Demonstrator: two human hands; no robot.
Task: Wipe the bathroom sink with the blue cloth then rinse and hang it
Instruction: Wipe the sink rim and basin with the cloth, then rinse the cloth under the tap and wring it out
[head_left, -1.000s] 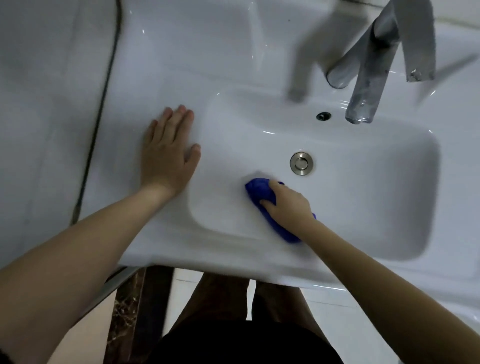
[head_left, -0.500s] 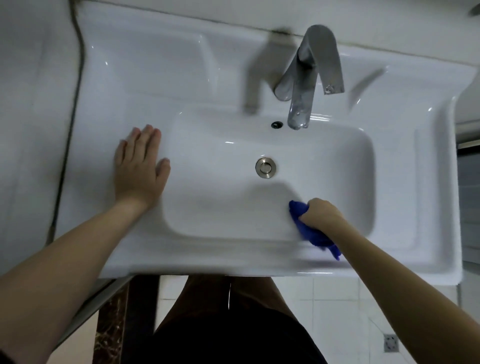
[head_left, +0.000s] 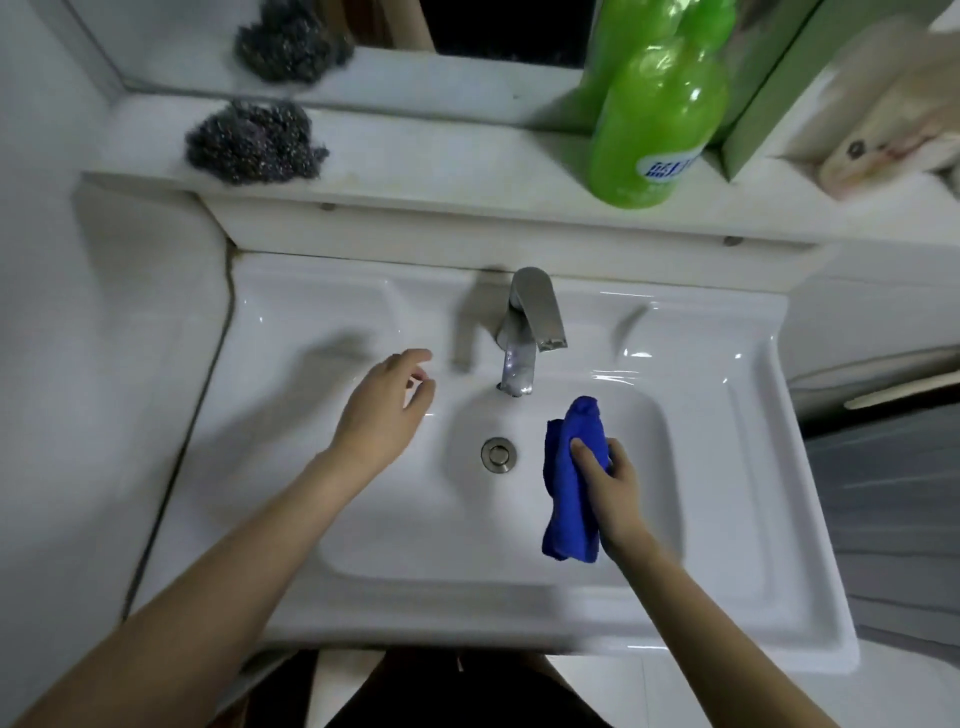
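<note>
Gripped in right hand (head_left: 610, 483): one blue cloth (head_left: 571, 470), bunched, held over sink (head_left: 737, 467) basin, just right of drain (head_left: 497, 454). Left hand (head_left: 384, 405) loosely curled, nothing held, beside faucet (head_left: 527, 332). One faucet, one drain counted. Shelf (head_left: 467, 171) occupied by one green bottle (head_left: 657, 119), one scouring pad (head_left: 254, 143).

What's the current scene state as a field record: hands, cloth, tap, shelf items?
white ceramic sink: basin holds no standing water
chrome tap: no water seen running
round metal drain: uncovered
left hand: over the deck left of the tap, loosely curled, holds nothing
right hand: grips the cloth over the basin
bunched blue cloth: hangs right of the drain
white shelf: dark steel-wool scourer, green plastic bottle
</note>
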